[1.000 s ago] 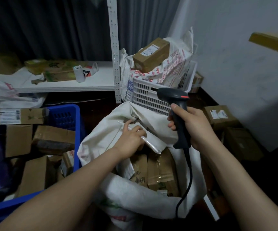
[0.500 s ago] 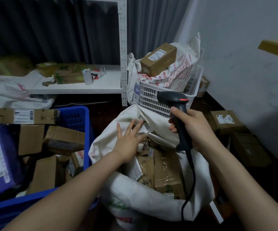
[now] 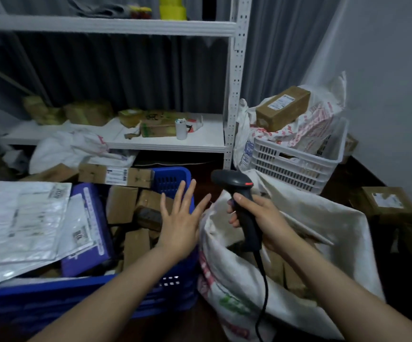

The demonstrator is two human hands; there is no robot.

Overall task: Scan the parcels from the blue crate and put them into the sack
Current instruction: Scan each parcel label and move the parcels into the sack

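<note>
The blue crate [image 3: 52, 299] at lower left holds several cardboard parcels [image 3: 135, 245], a purple parcel [image 3: 89, 233] and grey mailer bags [image 3: 22, 223]. My left hand [image 3: 180, 218] hovers over the crate's right side with fingers spread and holds nothing. To its right my right hand [image 3: 261, 220] grips a black barcode scanner [image 3: 239, 201], whose cable hangs down. The white sack [image 3: 343, 243] stands open at lower right, brown boxes partly visible inside behind my right arm.
A white metal shelf [image 3: 165, 144] behind the crate carries boxes, a bag and a white paper roll [image 3: 181, 129]. A white basket [image 3: 296, 164] with a bag and a brown box [image 3: 283, 107] stands at the back right. More boxes [image 3: 385, 201] lie by the wall.
My left hand let go of a white packet in the sack, opened, and moved left over the blue crate. The view swung left and upward. The scanner stayed in my right hand.
</note>
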